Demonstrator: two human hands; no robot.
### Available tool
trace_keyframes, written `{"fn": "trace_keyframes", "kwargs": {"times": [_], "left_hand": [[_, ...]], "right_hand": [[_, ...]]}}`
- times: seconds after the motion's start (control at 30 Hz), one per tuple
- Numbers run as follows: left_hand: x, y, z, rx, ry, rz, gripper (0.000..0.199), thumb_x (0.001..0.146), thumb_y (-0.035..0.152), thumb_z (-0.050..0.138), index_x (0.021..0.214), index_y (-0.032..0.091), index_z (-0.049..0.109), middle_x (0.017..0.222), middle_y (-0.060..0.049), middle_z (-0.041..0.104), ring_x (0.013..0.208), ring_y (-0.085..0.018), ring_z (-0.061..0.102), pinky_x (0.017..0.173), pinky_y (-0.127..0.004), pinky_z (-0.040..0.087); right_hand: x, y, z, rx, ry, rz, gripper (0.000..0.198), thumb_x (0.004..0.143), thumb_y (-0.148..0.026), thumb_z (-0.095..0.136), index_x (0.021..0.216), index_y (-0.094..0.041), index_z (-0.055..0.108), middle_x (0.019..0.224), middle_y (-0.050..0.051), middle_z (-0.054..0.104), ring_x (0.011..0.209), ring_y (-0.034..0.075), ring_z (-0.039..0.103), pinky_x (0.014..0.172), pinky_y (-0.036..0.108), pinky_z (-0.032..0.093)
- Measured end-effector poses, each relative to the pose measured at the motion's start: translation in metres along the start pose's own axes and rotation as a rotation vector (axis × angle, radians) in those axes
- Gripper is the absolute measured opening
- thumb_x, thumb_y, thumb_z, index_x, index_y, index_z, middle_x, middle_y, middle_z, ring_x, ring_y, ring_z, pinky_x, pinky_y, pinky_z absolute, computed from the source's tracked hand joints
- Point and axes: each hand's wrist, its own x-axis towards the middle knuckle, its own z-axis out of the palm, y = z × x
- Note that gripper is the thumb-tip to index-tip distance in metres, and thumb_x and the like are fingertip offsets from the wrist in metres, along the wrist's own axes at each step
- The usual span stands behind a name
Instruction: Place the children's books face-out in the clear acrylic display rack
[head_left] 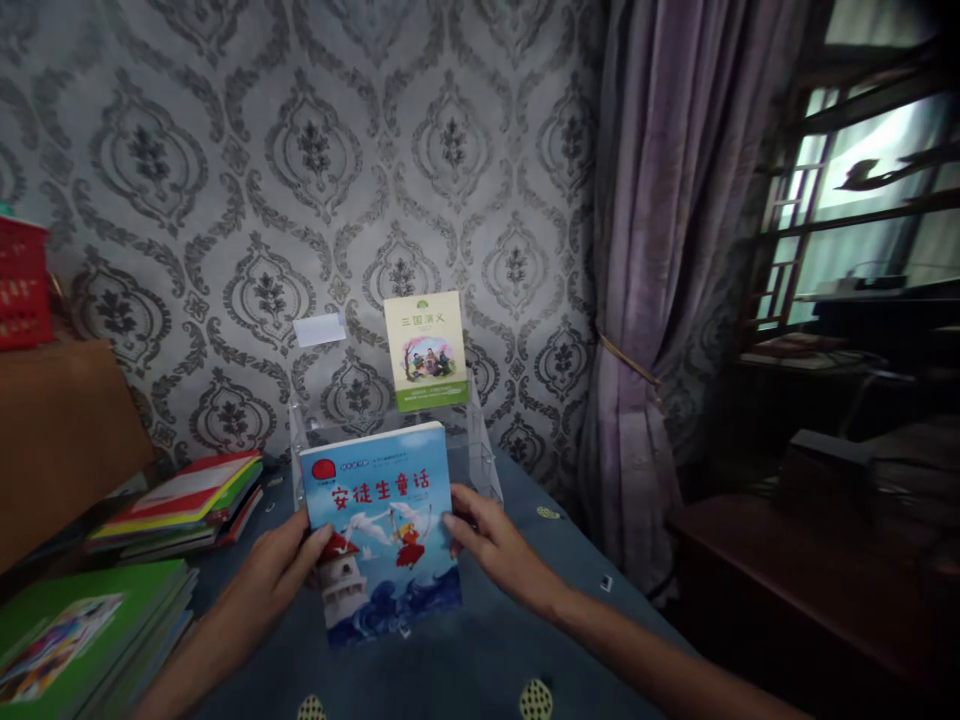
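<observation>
far left: red basket [22,283] on top of a brown box [67,440]. nearer the camera, a pile of books with a green cover [146,590] on top; behind it, a stack of red, yellow and green covers [191,490].

left hand [281,555]: grasping the left edge of the blue book [382,560], thumb on the front cover, other fingers mostly hidden behind.

blue book: between both hands, cover toward the camera, slightly tilted, just in front of a clear stand [486,470]. can't tell if its bottom edge touches the blue tablecloth [555,590] or hangs just above it.

stand: a white card [319,329] at its upper left, a cream-and-green book [424,355] upright at upper right, cover out. the blue book hides much of the stand's lower front.

right hand [491,540]: grasping the blue book's right edge, thumb tip at the front, index along the side.

step in hand, my read: two-handed hold, book squared up facing out at the stand. next move calls for an even grip, level bottom edge and fingertips kept clear of the stand's walls.

right: purple curtain [645,250] tied back, then dark brown furniture [795,590] and a window [862,170].
</observation>
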Motion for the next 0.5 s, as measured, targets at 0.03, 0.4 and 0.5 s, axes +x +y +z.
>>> {"fn": "trace_keyframes", "kwargs": {"times": [0.03,0.4,0.5], "left_hand": [[0.001,0.0,0.003,-0.021,-0.024,-0.005,0.055,0.088,0.07,0.041,0.086,0.022,0.068,0.087,-0.006,0.075,0.08,-0.024,0.069,0.071,-0.032,0.058],[-0.021,-0.049,0.052,-0.096,-0.117,-0.009,0.05,0.09,0.063,0.043,0.109,0.023,0.066,0.088,-0.006,0.076,0.081,-0.025,0.07,0.076,-0.035,0.058],[-0.012,-0.045,0.042,-0.043,-0.151,0.032,0.043,0.091,0.057,0.044,0.105,0.022,0.065,0.086,-0.007,0.075,0.078,-0.025,0.069,0.075,-0.036,0.057]], "right_hand": [[-0.001,0.001,-0.002,-0.011,0.004,-0.002,0.036,0.093,-0.048,0.053,0.112,-0.019,0.063,0.097,0.007,0.068,0.079,0.019,0.062,0.063,0.03,0.053],[-0.036,0.037,0.001,-0.094,0.051,0.079,0.032,0.093,-0.043,0.052,0.113,-0.021,0.063,0.09,0.006,0.064,0.076,0.021,0.062,0.069,0.035,0.055],[-0.028,0.033,-0.005,-0.065,0.013,0.073,0.03,0.092,-0.043,0.054,0.11,-0.021,0.062,0.094,0.006,0.064,0.078,0.021,0.063,0.069,0.035,0.056]]}}
